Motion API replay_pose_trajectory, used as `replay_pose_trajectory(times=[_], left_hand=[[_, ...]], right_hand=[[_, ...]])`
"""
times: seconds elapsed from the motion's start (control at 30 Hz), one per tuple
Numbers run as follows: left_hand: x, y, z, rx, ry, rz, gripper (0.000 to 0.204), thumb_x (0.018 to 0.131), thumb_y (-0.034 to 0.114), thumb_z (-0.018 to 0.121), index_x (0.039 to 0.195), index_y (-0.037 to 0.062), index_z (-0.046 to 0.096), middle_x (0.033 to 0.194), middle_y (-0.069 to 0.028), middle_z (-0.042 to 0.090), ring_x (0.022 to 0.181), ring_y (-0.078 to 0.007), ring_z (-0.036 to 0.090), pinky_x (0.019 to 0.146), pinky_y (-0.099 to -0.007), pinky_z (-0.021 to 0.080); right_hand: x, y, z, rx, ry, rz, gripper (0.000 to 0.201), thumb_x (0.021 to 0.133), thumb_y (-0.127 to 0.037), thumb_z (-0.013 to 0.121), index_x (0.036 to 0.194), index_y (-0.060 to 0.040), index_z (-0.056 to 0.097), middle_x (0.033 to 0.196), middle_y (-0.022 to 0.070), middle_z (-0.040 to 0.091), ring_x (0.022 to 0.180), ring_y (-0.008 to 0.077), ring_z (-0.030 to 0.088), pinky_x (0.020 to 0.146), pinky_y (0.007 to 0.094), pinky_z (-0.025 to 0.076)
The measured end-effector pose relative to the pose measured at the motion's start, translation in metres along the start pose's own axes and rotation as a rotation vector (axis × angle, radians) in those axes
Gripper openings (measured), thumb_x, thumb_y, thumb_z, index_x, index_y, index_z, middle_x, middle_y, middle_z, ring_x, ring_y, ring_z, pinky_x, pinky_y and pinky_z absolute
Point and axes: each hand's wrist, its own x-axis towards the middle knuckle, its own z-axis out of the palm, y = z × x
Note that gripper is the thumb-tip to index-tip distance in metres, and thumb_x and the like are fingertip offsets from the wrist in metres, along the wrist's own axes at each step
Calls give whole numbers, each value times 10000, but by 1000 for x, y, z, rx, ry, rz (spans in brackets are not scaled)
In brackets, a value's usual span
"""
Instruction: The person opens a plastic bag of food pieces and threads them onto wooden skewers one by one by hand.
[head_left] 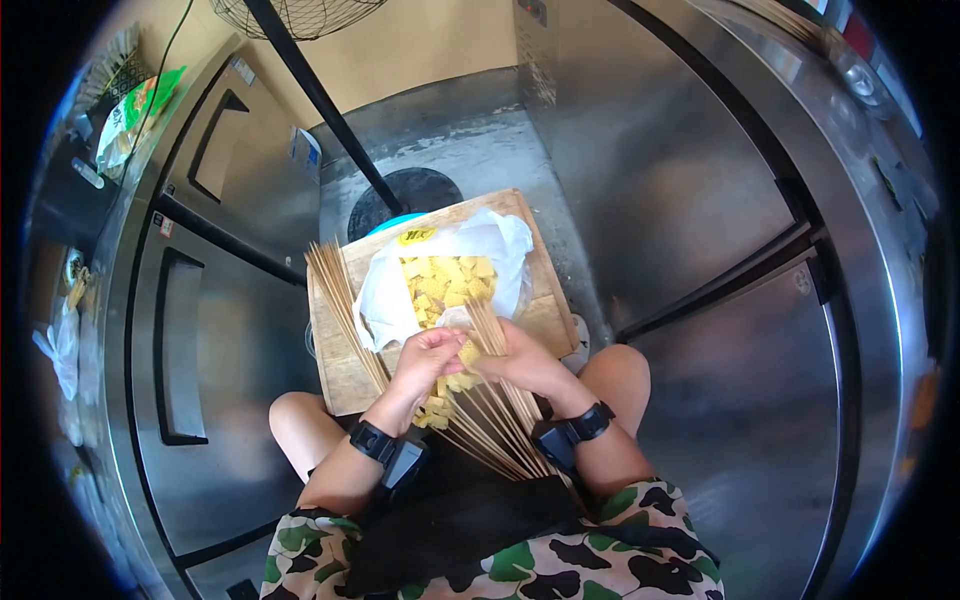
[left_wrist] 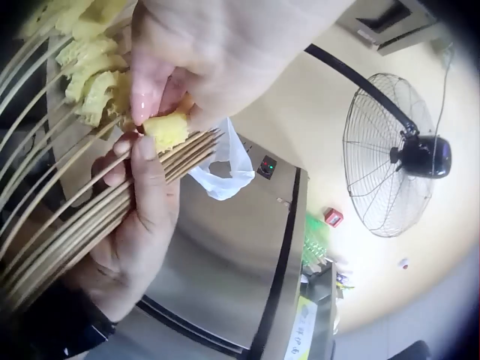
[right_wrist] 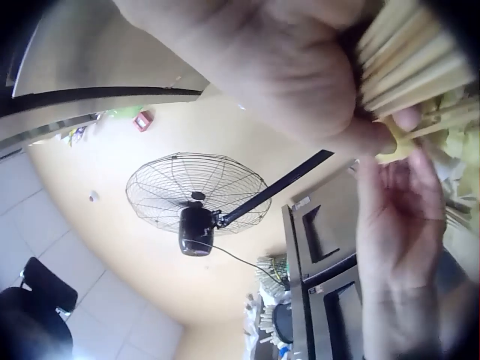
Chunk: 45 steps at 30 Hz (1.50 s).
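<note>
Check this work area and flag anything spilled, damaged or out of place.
Nothing stands out as spilled or damaged. Loose yellow pieces sit in the open white bag on the wooden board; the sticks at its left are merely fanned unevenly.

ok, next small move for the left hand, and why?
Probably press the pinched yellow piece onto one of the sticks: the left hand holds it beside those the right hand grips, and others already carry similar pieces. Whether it's pierced yet is hidden.

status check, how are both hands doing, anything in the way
Left-hand grip pinching small wavy yellow food piece; right-hand grip holding bundle of thin light-brown wooden skewers; nothing visibly blocking either.
</note>
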Motion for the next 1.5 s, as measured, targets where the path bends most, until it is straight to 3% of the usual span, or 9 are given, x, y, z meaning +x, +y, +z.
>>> replay_pose_trajectory(times=[0.2,0.33,0.43,0.73,0.83,0.93,0.97,1.07,1.5], left_hand=[[32,17,-18,266,-70,-1,162,875,200,619,911,44,643,735,-25,614,590,-71,559,572,-192,465],[88,14,-47,753,134,687,167,818,120,641,952,22,622,848,-97,639,733,-194,616,669,-303,498],[88,34,-44,1380,82,945,219,743,34,624,962,21,607,921,-151,622,821,-312,600,731,-373,485],[99,28,-44,1448,87,637,286,653,5,645,935,47,621,851,-163,621,841,-369,575,756,-408,472],[81,35,-48,1318,148,802,198,722,17,647,916,44,622,813,-96,637,829,-255,600,726,-324,488],[84,19,-64,304,45,436,143,788,35,656,927,28,623,822,-36,635,770,-144,594,688,-257,482],[69,27,-60,200,34,384,99,850,77,627,942,42,615,851,11,625,758,-61,565,673,-215,471],[35,36,-46,-125,61,185,139,844,92,637,977,61,607,867,7,632,763,-65,569,677,-216,472],[8,36,-17,-228,18,171,190,853,113,632,1036,92,587,929,6,641,846,-65,575,724,-207,460]], right_hand=[[-8,-22,-7,130,-143,111,275,803,-2,543,1076,10,512,862,39,579,668,77,553,595,219,481],[-3,-6,-17,156,-119,138,249,805,-15,550,1053,16,538,850,33,595,697,77,570,636,221,485],[-3,-4,-20,153,-97,122,246,801,-24,570,1044,17,562,878,28,612,730,77,579,669,225,484],[1,4,-20,70,-84,90,277,803,-40,595,1076,7,575,936,22,628,800,74,577,721,226,476],[1,5,-18,96,-81,73,321,798,-26,599,1114,6,555,988,34,624,846,84,577,753,236,476],[0,7,-16,97,-62,63,383,790,-10,606,1162,8,521,1045,48,609,900,96,569,790,243,470],[1,7,-14,95,-49,62,402,787,-7,608,1176,9,510,1060,52,604,916,99,566,804,245,467],[1,5,-9,72,-45,49,434,783,-2,613,1200,10,491,1084,58,595,945,107,559,833,248,456],[-4,-10,-1,146,-30,97,379,763,3,646,1123,-13,525,973,11,582,857,71,556,764,221,466]])
